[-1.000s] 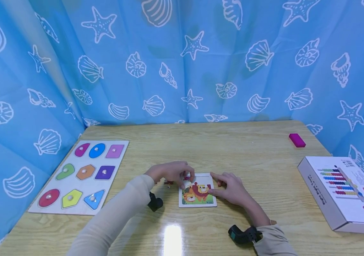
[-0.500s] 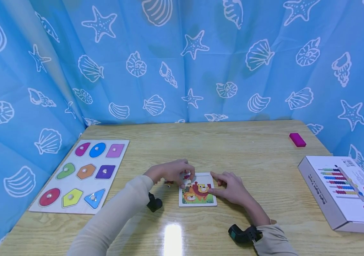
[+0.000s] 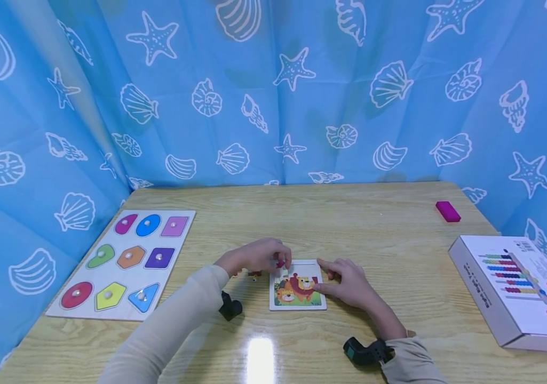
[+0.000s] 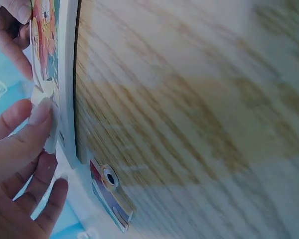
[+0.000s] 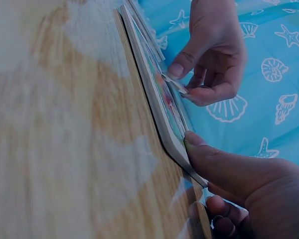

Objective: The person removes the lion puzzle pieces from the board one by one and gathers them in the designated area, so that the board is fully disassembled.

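a blue curtain [image 3: 182,122] is hung behind the far edge of the table [image 3: 374,224]. by the left edge a shape board [image 3: 119,274] is laid; by the right, a white box [image 3: 518,298]. well between these edges, the puzzle tray [image 3: 302,268] is clamped at its right side by the right hand's [image 3: 345,280] thumb and fingers. near the far right corner a pink block [image 3: 448,212] is seen. at the tray's far left corner a puzzle piece [image 5: 175,85] is pinched by the left hand [image 3: 260,255].
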`<action>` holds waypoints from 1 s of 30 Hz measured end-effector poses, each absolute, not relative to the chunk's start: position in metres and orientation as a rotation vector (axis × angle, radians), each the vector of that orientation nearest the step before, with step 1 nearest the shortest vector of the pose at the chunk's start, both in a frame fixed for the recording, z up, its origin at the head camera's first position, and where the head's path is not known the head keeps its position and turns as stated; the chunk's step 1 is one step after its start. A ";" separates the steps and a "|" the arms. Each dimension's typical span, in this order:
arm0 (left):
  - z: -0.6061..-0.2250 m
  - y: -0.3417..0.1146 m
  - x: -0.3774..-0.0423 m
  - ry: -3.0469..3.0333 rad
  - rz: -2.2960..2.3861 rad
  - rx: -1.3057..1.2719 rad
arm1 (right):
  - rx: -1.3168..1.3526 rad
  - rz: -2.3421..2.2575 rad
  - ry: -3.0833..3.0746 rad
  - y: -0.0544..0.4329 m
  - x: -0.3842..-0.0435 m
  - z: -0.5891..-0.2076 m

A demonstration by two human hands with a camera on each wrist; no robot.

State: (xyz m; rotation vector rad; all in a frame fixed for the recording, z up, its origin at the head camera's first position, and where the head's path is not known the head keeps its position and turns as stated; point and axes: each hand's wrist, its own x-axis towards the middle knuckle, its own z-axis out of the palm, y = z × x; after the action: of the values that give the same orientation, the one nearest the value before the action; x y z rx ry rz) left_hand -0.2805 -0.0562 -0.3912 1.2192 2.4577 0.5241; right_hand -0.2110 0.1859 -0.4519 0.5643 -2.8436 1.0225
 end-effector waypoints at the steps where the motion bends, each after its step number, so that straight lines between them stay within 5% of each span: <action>1: -0.391 -0.057 -0.280 2.453 0.543 1.222 | 0.564 1.023 -2.844 0.186 -0.211 -0.452; 14: -0.385 -0.079 -0.287 2.356 0.940 1.124 | 0.562 1.030 -2.842 0.185 -0.211 -0.451; 30: -0.384 -0.168 -0.277 2.541 1.013 0.905 | 0.582 1.012 -2.826 0.186 -0.210 -0.451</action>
State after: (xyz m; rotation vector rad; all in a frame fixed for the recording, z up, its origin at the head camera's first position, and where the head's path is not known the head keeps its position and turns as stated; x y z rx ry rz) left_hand -0.2771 -0.1679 -0.3835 0.9052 2.5412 1.0134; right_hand -0.2098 0.1863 -0.4507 0.5823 -2.8259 1.0116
